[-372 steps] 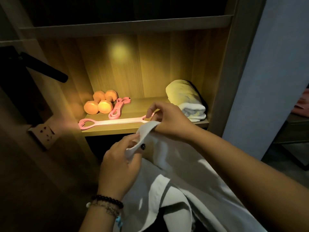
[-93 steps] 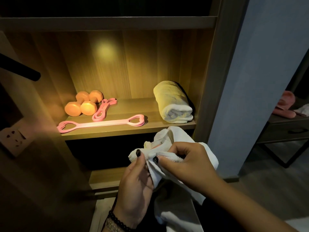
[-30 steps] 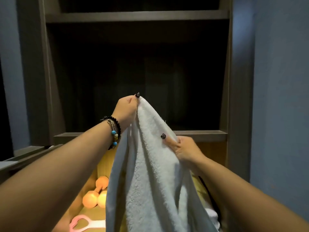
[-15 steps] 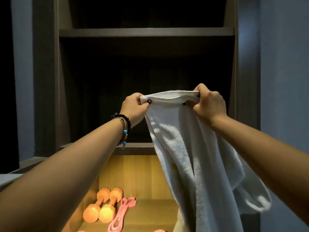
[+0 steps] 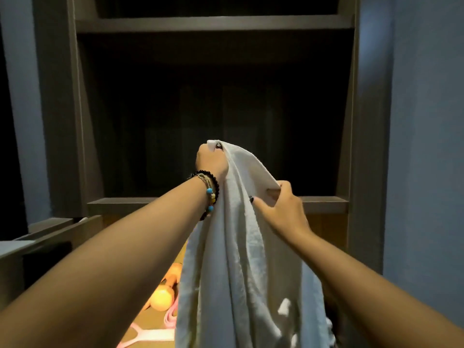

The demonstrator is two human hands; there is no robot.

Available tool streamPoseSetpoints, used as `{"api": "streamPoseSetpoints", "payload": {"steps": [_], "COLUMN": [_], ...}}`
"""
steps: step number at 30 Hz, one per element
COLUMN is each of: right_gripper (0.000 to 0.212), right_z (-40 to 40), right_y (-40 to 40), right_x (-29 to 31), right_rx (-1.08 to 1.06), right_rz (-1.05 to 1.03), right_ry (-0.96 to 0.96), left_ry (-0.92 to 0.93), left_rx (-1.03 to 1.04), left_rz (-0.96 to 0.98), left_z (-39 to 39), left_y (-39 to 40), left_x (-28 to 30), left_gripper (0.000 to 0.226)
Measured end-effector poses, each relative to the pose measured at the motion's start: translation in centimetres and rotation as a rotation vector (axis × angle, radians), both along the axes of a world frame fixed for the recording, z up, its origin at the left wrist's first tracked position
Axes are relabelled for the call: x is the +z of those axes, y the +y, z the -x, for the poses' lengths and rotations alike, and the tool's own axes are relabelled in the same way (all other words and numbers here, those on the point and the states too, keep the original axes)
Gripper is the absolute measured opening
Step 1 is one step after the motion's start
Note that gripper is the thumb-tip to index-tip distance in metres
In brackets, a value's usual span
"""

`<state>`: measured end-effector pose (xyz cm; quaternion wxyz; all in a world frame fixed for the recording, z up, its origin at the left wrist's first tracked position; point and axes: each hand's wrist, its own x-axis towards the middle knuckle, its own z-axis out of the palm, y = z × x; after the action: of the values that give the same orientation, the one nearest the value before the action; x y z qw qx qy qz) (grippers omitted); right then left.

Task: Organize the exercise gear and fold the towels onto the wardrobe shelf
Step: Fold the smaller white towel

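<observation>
A white towel [image 5: 241,267] hangs in long folds in front of the dark wardrobe. My left hand [image 5: 212,159] grips its top corner, raised high. My right hand [image 5: 281,209] sits lower and to the right, pinching the towel's edge between thumb and fingers. Below, on the lit wooden shelf [image 5: 153,320], an orange dumbbell [image 5: 160,297] and pink resistance bands [image 5: 150,335] show past the towel's left side. The hanging cloth hides the rest of that shelf.
A dark shelf board [image 5: 120,203] crosses behind my hands, with a dark open compartment above it and another board [image 5: 213,22] near the top. A blue-grey wall [image 5: 426,146] stands at the right. A low dark ledge [image 5: 45,237] juts in at the left.
Half a second ago both hands held the top edge stretched level. Now my right hand has dropped lower along the edge and the towel hangs bunched from my left hand.
</observation>
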<state>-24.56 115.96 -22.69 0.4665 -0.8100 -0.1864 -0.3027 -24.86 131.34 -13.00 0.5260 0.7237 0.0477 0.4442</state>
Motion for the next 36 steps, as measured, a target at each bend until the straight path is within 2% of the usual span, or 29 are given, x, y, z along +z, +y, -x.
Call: {"api": "streamPoseSetpoints", "payload": {"steps": [2, 4, 6, 8, 10, 12, 14, 17, 20, 23, 26, 28, 31, 32, 34, 36], "right_gripper": [0.072, 0.08, 0.075, 0.062, 0.044, 0.038, 0.053, 0.079, 0.087, 0.076, 0.069, 0.065, 0.035, 0.031, 0.041, 0.066], "right_z": [1.1, 2.3, 3.1, 3.5, 3.2, 2.1, 0.5, -1.7, -2.8, -3.3, -3.3, -3.2, -3.6, -3.7, -3.8, -3.6], "right_y": [1.3, 2.7, 4.1, 5.2, 5.7, 5.5, 4.6, 1.7, -2.6, -6.9, -9.6, -10.8, -12.7, -13.5, -14.9, -16.1], "right_x": [-1.7, -3.1, -5.0, -7.4, -9.8, -12.2, -14.5, -17.1, -17.7, -17.0, -16.8, -16.7, -16.3, -16.1, -15.8, -15.2], "right_rx": [0.095, 0.243, 0.367, 0.427, 0.431, 0.394, 0.307, 0.112, -0.072, -0.162, -0.274, -0.366, -0.433, -0.442, -0.474, -0.519], "right_rz": [-0.117, -0.226, -0.235, -0.144, 0.061, 0.342, 0.624, 1.09, 1.311, 1.286, 1.268, 1.314, 1.337, 1.333, 1.32, 1.321], "right_ry": [0.018, 0.029, 0.035, 0.068, 0.147, 0.328, 0.502, 0.601, 0.61, 0.647, 0.589, 0.534, 0.458, 0.442, 0.398, 0.382], "left_ry": [0.013, 0.008, -0.021, -0.038, -0.052, -0.064, -0.067, -0.089, -0.061, -0.019, 0.023, 0.034, 0.049, 0.052, 0.061, 0.074], "left_rx": [0.013, 0.034, 0.042, 0.064, 0.081, 0.115, 0.149, 0.19, 0.274, 0.32, 0.33, 0.35, 0.37, 0.368, 0.358, 0.344], "left_rz": [-0.004, -0.008, 0.018, 0.011, 0.004, -0.004, 0.006, 0.049, 0.007, -0.026, -0.028, -0.013, 0.084, 0.104, 0.114, 0.123], "left_z": [-0.5, -0.7, -0.6, -0.4, 0.2, 0.7, 1.0, 1.4, 1.4, 1.0, 0.4, 0.1, -0.2, -0.4, -0.8, -1.3], "left_y": [0.3, 1.0, 2.2, 3.4, 4.8, 6.4, 8.0, 10.1, 12.4, 14.0, 14.1, 13.9, 14.0, 14.0, 13.8, 13.2], "left_x": [-0.5, -0.6, -0.3, 0.1, 0.5, 0.6, 0.4, -0.3, -1.2, -2.6, -3.8, -4.4, -5.0, -5.2, -5.7, -6.1], "left_gripper": [0.029, 0.03, 0.03, 0.024, 0.02, 0.024, 0.02, 0.013, 0.017, 0.022, 0.018, 0.024, 0.03, 0.03, 0.031, 0.032]}}
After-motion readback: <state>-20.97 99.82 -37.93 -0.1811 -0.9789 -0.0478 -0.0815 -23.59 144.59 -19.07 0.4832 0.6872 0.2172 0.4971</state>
